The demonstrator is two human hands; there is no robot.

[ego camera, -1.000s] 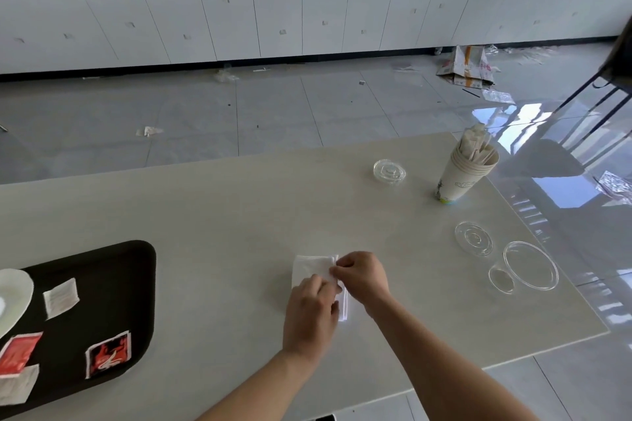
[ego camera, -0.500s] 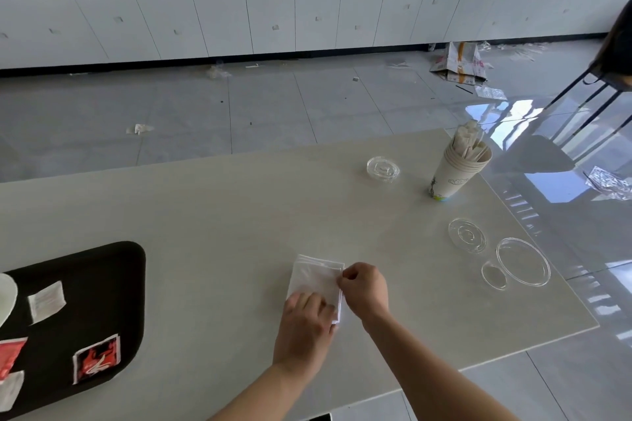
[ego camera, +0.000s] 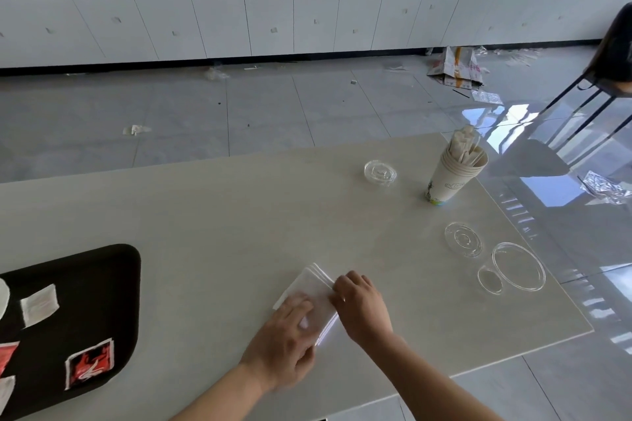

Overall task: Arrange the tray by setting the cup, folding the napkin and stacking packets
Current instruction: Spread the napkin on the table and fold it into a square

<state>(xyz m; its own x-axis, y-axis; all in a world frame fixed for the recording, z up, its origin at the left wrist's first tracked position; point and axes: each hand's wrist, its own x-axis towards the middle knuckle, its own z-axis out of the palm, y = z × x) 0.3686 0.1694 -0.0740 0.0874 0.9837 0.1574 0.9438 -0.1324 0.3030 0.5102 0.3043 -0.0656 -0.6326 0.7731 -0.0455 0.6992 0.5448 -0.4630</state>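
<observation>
Left hand [ego camera: 284,338]: my fingers lie flat, pressing the napkin [ego camera: 313,297].
Right hand [ego camera: 362,306]: fingers curled, pinching the napkin's right edge.

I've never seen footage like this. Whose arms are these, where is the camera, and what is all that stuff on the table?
There is no machine here: a person wears a wide-angle camera on the head, looking forward and down, so the two bare arms reach in from the bottom edge. All the pictures come from that one camera.

The left hand presses flat on a white napkin lying on the pale table, while the right hand pinches the napkin's right edge, apparently folding it.

At the left sits a black tray with small packets on it, one of them a red packet. At the far right stands a stack of paper cups with sticks poking out. Around it lie several clear plastic lids, flat on the table. Behind is a littered floor and white cabinets.
</observation>
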